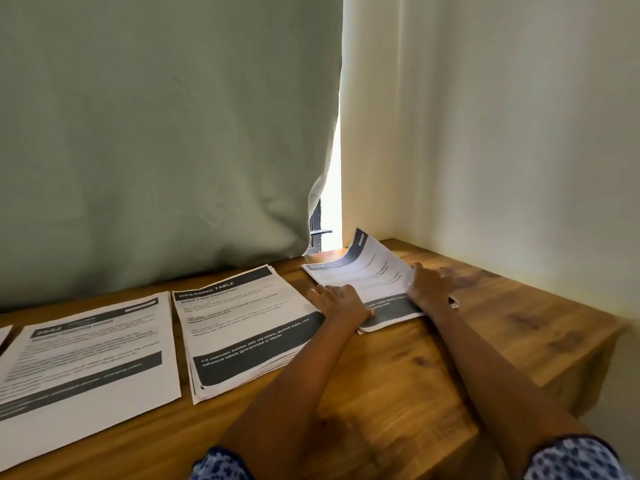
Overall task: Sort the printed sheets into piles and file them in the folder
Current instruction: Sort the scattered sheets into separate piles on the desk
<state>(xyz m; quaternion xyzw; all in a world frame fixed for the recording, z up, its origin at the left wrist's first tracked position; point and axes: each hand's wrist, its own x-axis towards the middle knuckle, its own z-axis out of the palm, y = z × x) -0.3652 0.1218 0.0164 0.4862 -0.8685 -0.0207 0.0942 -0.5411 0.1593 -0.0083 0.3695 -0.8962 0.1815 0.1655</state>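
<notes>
Wooden table [398, 393] under a green curtain [156, 133] bears three piles; the middle pile [242, 327] reads "DRESSING TABLE". Left hand [341, 303] and right hand [427, 289] press flat, fingers spread, on the far-right pile [363, 275].

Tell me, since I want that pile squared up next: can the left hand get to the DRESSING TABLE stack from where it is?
Probably yes. The left hand rests on the right-hand pile, right beside the DRESSING TABLE stack, and nothing lies between them.
</notes>
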